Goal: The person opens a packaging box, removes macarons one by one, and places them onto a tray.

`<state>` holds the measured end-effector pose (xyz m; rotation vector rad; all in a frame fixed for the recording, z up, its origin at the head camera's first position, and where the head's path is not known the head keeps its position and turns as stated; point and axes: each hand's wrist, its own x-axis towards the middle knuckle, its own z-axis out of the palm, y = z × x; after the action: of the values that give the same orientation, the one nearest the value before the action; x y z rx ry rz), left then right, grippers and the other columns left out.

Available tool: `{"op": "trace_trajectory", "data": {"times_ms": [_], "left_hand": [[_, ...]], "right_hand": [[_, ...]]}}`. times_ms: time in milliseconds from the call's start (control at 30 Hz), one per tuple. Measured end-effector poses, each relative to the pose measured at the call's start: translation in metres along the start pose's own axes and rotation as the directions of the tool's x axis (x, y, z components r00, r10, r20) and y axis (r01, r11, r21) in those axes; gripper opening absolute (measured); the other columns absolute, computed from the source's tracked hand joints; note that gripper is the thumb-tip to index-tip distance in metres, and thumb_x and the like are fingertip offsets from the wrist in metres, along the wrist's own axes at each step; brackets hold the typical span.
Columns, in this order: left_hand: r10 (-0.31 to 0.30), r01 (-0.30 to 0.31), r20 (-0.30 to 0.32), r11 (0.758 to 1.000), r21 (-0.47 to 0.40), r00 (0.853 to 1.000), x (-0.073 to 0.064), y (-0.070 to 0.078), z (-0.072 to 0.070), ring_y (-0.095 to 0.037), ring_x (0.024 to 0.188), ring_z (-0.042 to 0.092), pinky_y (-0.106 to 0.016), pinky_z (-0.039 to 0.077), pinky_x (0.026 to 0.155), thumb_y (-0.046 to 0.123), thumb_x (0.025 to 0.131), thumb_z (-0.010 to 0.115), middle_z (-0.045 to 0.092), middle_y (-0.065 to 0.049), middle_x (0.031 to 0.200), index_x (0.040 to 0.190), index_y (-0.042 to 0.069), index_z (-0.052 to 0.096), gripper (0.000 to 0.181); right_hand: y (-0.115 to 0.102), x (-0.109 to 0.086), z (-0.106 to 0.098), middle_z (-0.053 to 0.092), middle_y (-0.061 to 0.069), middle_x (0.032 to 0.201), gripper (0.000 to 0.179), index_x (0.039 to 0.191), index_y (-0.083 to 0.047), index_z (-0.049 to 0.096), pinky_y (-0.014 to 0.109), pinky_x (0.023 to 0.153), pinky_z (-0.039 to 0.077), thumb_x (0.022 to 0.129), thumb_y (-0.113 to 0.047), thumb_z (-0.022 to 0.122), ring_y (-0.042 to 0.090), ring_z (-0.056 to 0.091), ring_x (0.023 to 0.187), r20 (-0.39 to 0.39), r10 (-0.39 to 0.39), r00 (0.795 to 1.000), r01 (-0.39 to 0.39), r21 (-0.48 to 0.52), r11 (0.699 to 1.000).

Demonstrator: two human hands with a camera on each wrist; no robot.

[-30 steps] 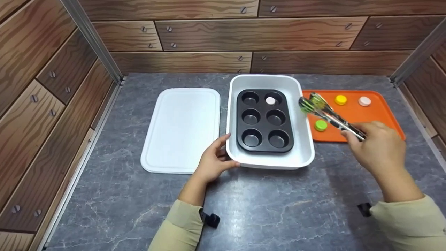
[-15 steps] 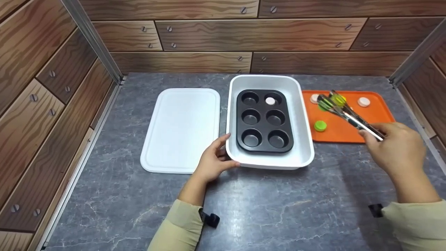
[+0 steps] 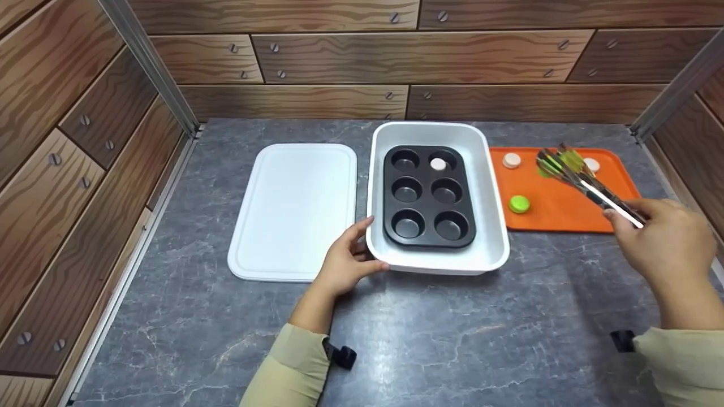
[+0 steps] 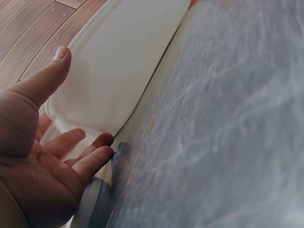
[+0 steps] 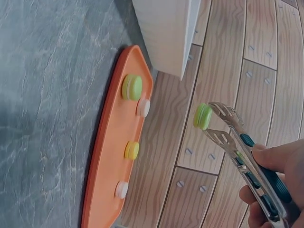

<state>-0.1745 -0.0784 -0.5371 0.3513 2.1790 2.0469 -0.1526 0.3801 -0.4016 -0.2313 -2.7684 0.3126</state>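
My right hand (image 3: 670, 243) grips metal tongs (image 3: 611, 204) above the orange tray (image 3: 571, 212). Between the tongs' tips is a green macaron (image 5: 203, 117), plain in the right wrist view. On the tray lie another green macaron (image 3: 519, 204), two pale ones, such as the white macaron (image 3: 591, 164), and a yellow macaron (image 5: 131, 150), largely covered by the tongs in the head view. My left hand (image 3: 348, 260) rests at the near left corner of a white bin (image 3: 438, 264), thumb and fingers touching it. Inside stands a black muffin tin (image 3: 427, 177); its far right cup holds a white macaron (image 3: 438, 164).
A flat white lid (image 3: 294, 209) lies left of the bin on the grey marbled table (image 3: 186, 299). The orange tray sits close against the bin's right side. Wood-patterned panels (image 3: 339, 53) wall the table at the back and sides.
The right hand has moved right with the tongs and green macaron, from beside the bin's rim to above the tray's middle. A pale macaron on the tray is uncovered. The left hand stays put.
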Motion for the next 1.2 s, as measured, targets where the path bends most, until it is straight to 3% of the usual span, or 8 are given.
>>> {"op": "trace_trajectory", "data": {"times_ms": [267,467,733,1000,1200], "left_hand": [[0.001,-0.001,0.003,1.0,0.007,1.0,0.0,0.001,0.0,-0.041,0.127,0.064,-0.043,0.06,0.098,-0.006,0.079,0.09,0.043,-0.025,0.161,0.163,0.005,0.041,0.098],[-0.002,0.002,0.003,1.0,0.007,1.0,-0.001,0.0,-0.002,-0.041,0.126,0.065,-0.041,0.061,0.097,-0.005,0.08,0.091,0.042,-0.026,0.162,0.163,0.005,0.04,0.098],[0.005,-0.004,0.007,1.0,-0.01,1.0,-0.001,-0.001,-0.003,-0.041,0.127,0.064,-0.039,0.062,0.094,-0.006,0.079,0.09,0.045,-0.025,0.16,0.163,0.004,0.04,0.098],[0.004,-0.003,0.008,1.0,-0.012,1.0,0.0,-0.001,-0.001,-0.042,0.127,0.064,-0.04,0.062,0.094,-0.007,0.079,0.09,0.045,-0.026,0.159,0.162,0.003,0.04,0.098],[0.006,-0.006,0.007,1.0,-0.004,1.0,0.0,-0.002,-0.001,-0.041,0.127,0.064,-0.043,0.061,0.096,-0.006,0.079,0.09,0.044,-0.025,0.16,0.162,0.003,0.04,0.098]], "right_hand": [[0.016,-0.001,0.003,0.066,0.038,0.104,0.039,0.113,0.014,0.07,0.068,0.07,0.045,0.101,-0.022,0.07,0.058,0.061,0.09,-0.025,0.01,1.0,-0.009,0.013,1.0],[0.025,-0.003,0.006,0.063,0.039,0.105,0.042,0.116,0.019,0.065,0.065,0.072,0.044,0.103,-0.022,0.068,0.057,0.059,0.09,0.028,0.054,0.998,-0.053,-0.008,0.999],[0.033,-0.004,0.012,0.065,0.04,0.107,0.044,0.118,0.018,0.065,0.071,0.077,0.046,0.102,-0.022,0.069,0.06,0.06,0.089,0.051,0.059,0.997,-0.058,-0.019,0.998],[0.038,-0.007,0.017,0.065,0.039,0.102,0.043,0.114,0.015,0.066,0.062,0.061,0.048,0.103,-0.026,0.069,0.054,0.062,0.078,0.132,0.111,0.985,-0.101,-0.078,0.992],[0.044,-0.008,0.021,0.065,0.039,0.1,0.043,0.113,0.015,0.065,0.06,0.06,0.048,0.103,-0.026,0.069,0.053,0.062,0.077,0.148,0.138,0.979,-0.126,-0.085,0.988]]}}
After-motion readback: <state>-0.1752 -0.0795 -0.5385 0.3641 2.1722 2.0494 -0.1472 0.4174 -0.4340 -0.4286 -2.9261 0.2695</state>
